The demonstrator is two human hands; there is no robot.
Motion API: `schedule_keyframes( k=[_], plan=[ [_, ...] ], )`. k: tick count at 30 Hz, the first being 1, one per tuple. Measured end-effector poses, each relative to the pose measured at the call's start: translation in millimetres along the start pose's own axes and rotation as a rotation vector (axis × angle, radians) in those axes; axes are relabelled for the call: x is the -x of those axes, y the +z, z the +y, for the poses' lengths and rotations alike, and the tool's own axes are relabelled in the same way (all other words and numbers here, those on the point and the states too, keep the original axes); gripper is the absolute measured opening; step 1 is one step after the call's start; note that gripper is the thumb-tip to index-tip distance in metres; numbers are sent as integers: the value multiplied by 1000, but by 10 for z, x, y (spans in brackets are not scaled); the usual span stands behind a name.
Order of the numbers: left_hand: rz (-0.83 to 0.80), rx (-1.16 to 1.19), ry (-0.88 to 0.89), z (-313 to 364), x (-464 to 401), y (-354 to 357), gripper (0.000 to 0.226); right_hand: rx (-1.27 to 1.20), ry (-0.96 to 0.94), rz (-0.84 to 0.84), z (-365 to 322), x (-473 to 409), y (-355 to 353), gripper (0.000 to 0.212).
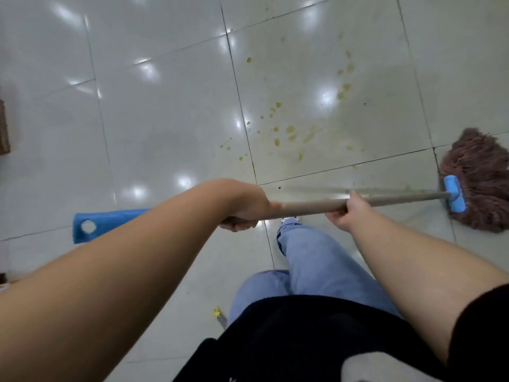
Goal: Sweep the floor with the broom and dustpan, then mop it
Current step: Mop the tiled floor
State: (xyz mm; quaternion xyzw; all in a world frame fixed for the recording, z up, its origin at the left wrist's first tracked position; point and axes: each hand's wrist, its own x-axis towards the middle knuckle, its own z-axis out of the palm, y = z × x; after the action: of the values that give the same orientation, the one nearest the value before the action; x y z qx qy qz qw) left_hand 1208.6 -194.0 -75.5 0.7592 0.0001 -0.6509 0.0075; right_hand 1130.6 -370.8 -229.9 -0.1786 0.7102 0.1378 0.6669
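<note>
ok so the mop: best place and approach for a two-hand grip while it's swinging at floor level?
On the bare shaft of the mop handle, not the blue clamp or the string head. The shaft lies nearly level across the body, so the left hand wraps it from above near the blue end grip, and the right hand grips it further toward the head to steer.

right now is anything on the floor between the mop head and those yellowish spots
Nothing visible. The mop head rests on the floor at the right, and only bare tile lies between it and the yellowish spots to its left. Both hands, left hand and right hand, grip the mop handle.
</note>
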Motion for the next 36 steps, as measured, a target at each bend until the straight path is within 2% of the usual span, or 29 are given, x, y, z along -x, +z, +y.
schedule_keyframes(
  k=[3,6,8,11,15,19,23,26,28,31,36],
  plan=[
    [-11,8,60,-67,-126,-250,57,-135,-23,56,28,26,339,35],
    [-51,39,90,-140,-239,-373,53,-272,-20,217,52,23,549,29],
    [-56,6,106,-261,-295,-419,52,-319,-37,296,155,15,685,31],
    [-14,-48,112,-727,-384,-556,56,-403,-85,311,498,52,1023,36],
    [18,-79,142,-1758,-455,-911,61,-485,-84,254,1250,247,1719,42],
    [7,-199,92,-3188,-414,-1311,69,-457,-110,176,2435,491,2610,42],
    [-78,-106,-65,-4791,-45,-1719,63,-303,37,87,3699,800,3571,47],
    [-23,-143,-191,-5533,189,-2101,61,-284,211,-73,4253,986,4103,50],
    [24,-198,-247,-5702,262,-2292,61,-266,255,-104,4392,1056,4306,52],
    [38,-273,-234,-5601,229,-2293,63,-283,230,-68,4337,1025,4334,50],
    [8,-343,-156,-4705,99,-1843,65,-379,154,-4,3717,799,3683,42]
  ],
)
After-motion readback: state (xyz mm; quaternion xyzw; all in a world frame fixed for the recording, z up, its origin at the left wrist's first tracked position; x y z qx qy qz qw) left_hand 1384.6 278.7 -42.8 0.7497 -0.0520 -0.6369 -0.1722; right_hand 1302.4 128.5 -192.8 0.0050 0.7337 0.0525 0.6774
